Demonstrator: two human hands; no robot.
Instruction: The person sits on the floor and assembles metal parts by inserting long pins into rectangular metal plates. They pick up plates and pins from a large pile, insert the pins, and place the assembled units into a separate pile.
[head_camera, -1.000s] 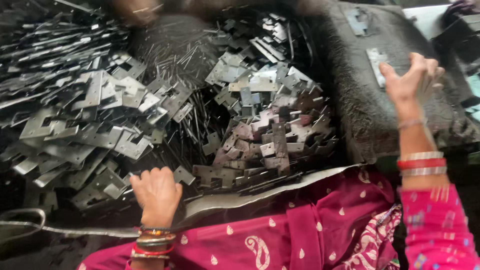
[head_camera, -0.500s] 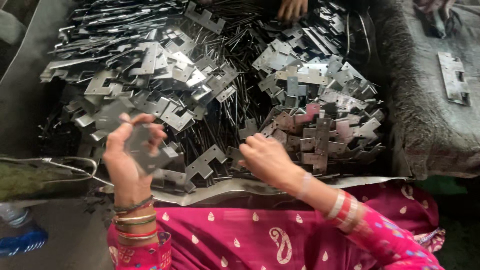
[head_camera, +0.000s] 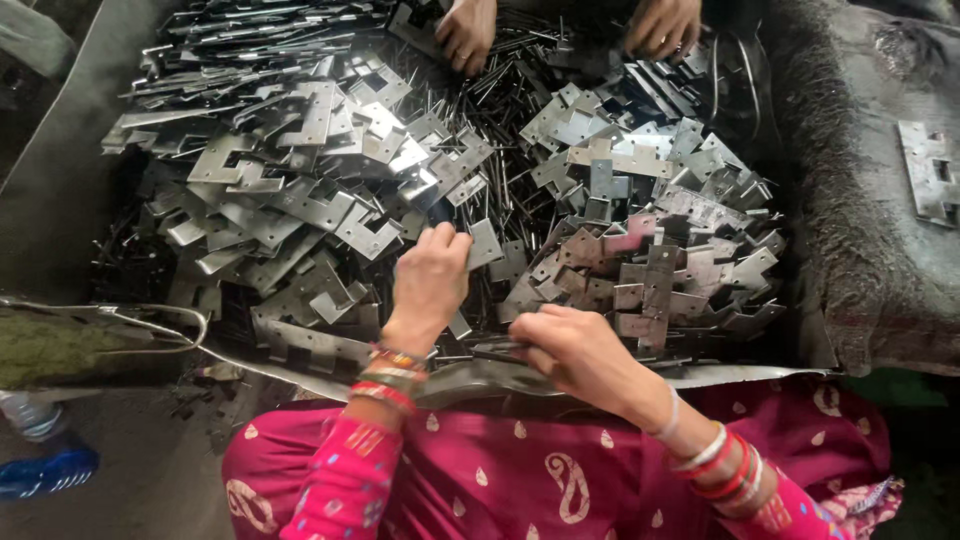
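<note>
Since half a second ago, the left hand (head_camera: 430, 280) has been brought in from the left side toward the middle of the pile, and the right hand (head_camera: 575, 350) has been drawn down to the tray's near lip. A flat stamped hinge plate (head_camera: 483, 244) is being pinched by the left hand, fingers curled closed on its edge; the plate is being held just above the heap, near its centre. The right hand is being kept loosely curled, its fingertips closed on a thin dark pin (head_camera: 495, 354) lying along the near edge; how firmly it is gripped cannot be told.

Both hands are being worked over a heap of hinge plates (head_camera: 320, 200), grey, shiny, notched and square-cornered, mixed with a scatter of slender dark pins (head_camera: 510, 190). All of it is being carried by a bent sheet-metal tray (head_camera: 470, 378). At the far side, another person's two hands (head_camera: 560, 28) are being dipped into the same pile. A rough dark cloth (head_camera: 860, 200) is lying to the right, with one hinge (head_camera: 930, 172) resting on it.
</note>
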